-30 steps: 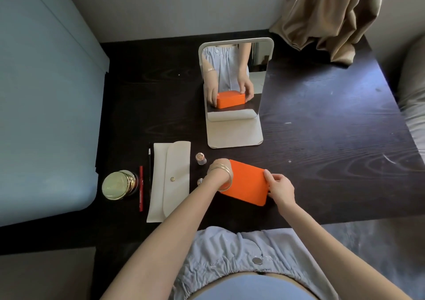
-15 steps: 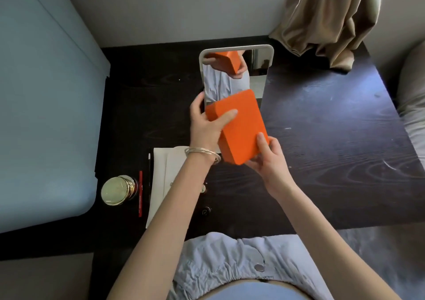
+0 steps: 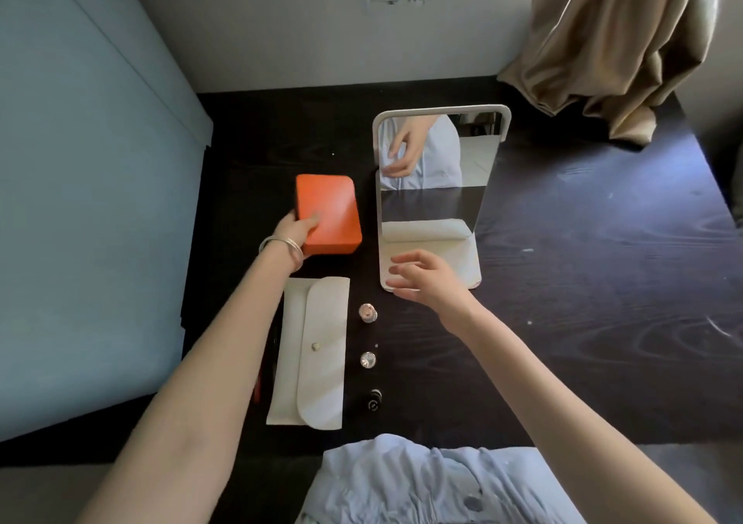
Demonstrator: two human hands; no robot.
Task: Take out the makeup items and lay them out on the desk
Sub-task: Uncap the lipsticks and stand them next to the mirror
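An orange box lies flat on the dark desk, left of the mirror. My left hand grips its near left edge, thumb on top. My right hand hovers open above the mirror's base, holding nothing. A cream pouch lies shut in front of the box. To its right stand three small bottles in a row: one with a rose cap, one with a silver cap, one with a black cap. A red pencil shows partly under my left forearm.
A white standing mirror with a flat base stands at the desk's middle. A beige curtain drapes onto the far right corner. A pale blue surface borders the desk on the left.
The orange box, held up in both hands half a second ago, now lies on the desk left of the mirror. My right hand has let go of it and drawn back.
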